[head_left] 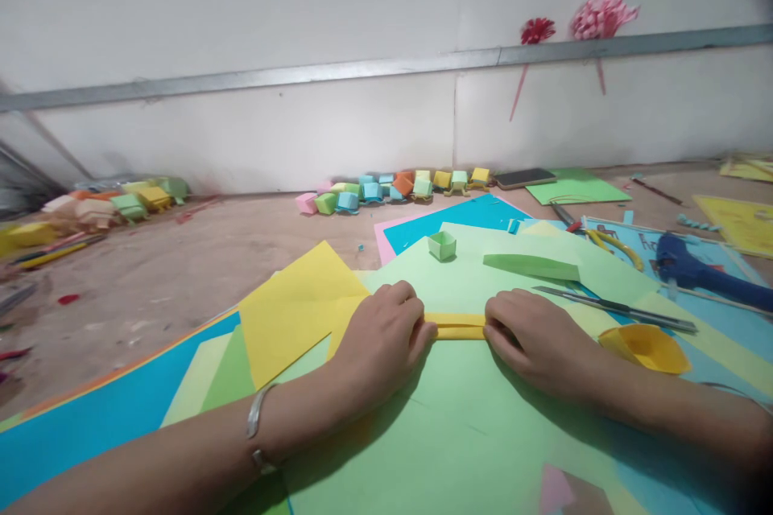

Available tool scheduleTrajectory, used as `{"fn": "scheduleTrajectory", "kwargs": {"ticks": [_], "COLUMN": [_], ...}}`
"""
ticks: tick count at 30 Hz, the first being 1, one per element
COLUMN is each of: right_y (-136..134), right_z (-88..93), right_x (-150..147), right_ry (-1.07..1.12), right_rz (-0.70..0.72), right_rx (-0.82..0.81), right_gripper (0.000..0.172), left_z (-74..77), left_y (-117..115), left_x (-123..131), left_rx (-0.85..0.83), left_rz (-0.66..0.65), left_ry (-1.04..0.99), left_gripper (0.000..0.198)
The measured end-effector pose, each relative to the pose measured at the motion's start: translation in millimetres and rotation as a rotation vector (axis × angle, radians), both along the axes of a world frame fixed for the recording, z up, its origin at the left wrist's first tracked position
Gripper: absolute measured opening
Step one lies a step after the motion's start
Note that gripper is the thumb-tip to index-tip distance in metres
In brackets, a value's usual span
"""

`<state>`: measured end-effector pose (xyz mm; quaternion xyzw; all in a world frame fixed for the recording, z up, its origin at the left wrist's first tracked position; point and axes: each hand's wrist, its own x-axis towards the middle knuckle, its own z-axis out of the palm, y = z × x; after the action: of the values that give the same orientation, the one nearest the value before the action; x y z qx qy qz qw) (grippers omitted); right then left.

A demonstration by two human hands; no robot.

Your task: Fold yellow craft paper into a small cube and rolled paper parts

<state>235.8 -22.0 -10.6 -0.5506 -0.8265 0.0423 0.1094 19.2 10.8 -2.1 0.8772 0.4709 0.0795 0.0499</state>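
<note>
A folded yellow paper strip (456,327) stretches level between my two hands, just over a light green paper sheet (465,402). My left hand (386,330) is closed on its left end, fingers curled over it. The other end is gripped by my right hand (537,338), thumb and fingers pressed together; both ends are hidden by the fingers. Beyond the hands sits a small green paper box (442,245), with a folded green paper strip (531,266) to its right. Beside my right wrist lies a curved yellow paper piece (646,348).
A craft knife (622,310), scissors (604,241) and a blue glue gun (706,269) lie at right. Small folded paper models (386,189) line the wall, near a phone (525,178). More models (126,205) cluster far left. Yellow paper (302,306) lies by my left hand.
</note>
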Motion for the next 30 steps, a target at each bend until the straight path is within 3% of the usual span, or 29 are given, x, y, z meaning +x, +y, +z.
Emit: {"fn": "scheduleTrajectory", "kwargs": {"ticks": [7,12,21,30], "right_y": [0.8,-0.8,0.8,-1.6], "right_z": [-4.2,-2.7,-6.8,-11.4], "right_x": [-0.5,-2.0,-1.4,-3.2], "right_ry": [-0.004,0.054,-0.011,-0.092], "right_rz": [-0.009,-0.058,0.009,0.015], "right_rx": [0.033,0.033,0.125,0.188], "right_gripper": [0.022,0.010,0.019,0.017], "left_z": [1.8,2.2,-4.3,5.3], "left_y": [3.4,7.5,10.2,11.9], "left_x": [2.6,2.9,-1.3,-6.7], "left_rx": [-0.008,-0.035,-0.061,-0.128], "left_rz": [0.055,0.068,0.081,0.015], "left_ry": [0.053,0.035,-0.052,-0.138], "left_gripper": [0.022,0.022,0.009,0.027]}}
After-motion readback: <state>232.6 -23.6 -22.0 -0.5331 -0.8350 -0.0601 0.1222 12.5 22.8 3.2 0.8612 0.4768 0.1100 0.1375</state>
